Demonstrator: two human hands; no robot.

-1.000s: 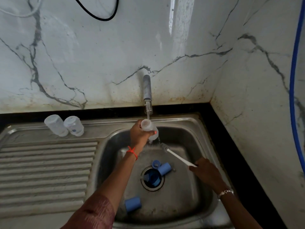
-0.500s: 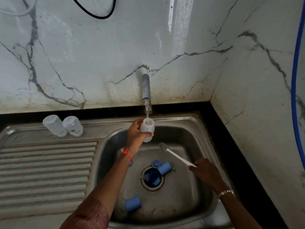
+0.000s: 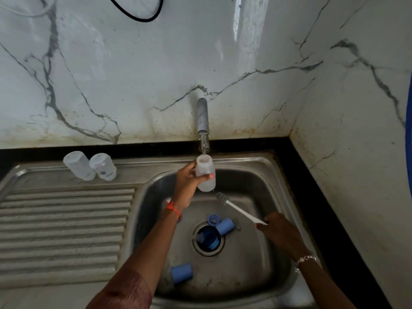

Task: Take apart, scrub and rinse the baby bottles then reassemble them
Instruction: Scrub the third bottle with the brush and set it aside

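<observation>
Left hand [image 3: 186,181] is gripping a translucent white plastic baby bottle [image 3: 205,173] upright under the grey metal tap [image 3: 202,118], water running into its open mouth. Right hand [image 3: 279,231] is holding the white-handled bottle brush [image 3: 238,208] by its handle end, bristles pointing toward the bottle, not touching it. Both are sitting over the stainless steel sink [image 3: 263,172]. Two more clear bottles [image 3: 90,166] are lying on the ridged drainboard [image 3: 64,221].
</observation>
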